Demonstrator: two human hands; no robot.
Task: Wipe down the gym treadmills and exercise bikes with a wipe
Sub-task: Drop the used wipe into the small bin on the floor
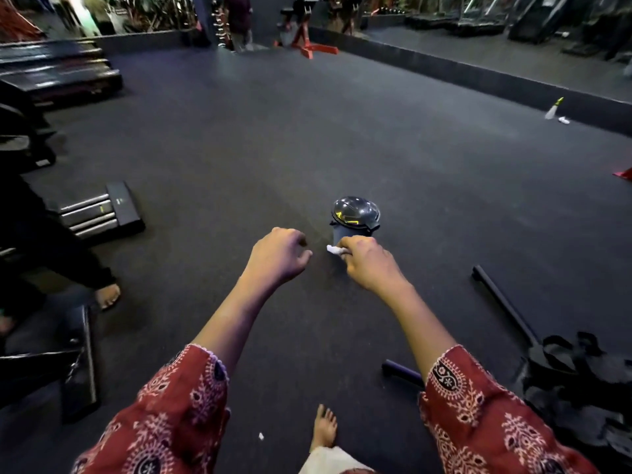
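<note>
Both my arms reach out over the dark gym floor. My right hand grips a small crumpled white wipe, whose end sticks out to the left of the fist. My left hand hangs beside it with loosely curled fingers and holds nothing. Just beyond my right hand stands a small grey bin with a shiny domed lid. Treadmill decks lie at the far left. The black base of a machine shows at the lower right.
A spray bottle and a white scrap lie by the far right ledge. A black step platform sits at the left, near another person's sandalled foot. A red bench frame stands at the back. My bare foot is below.
</note>
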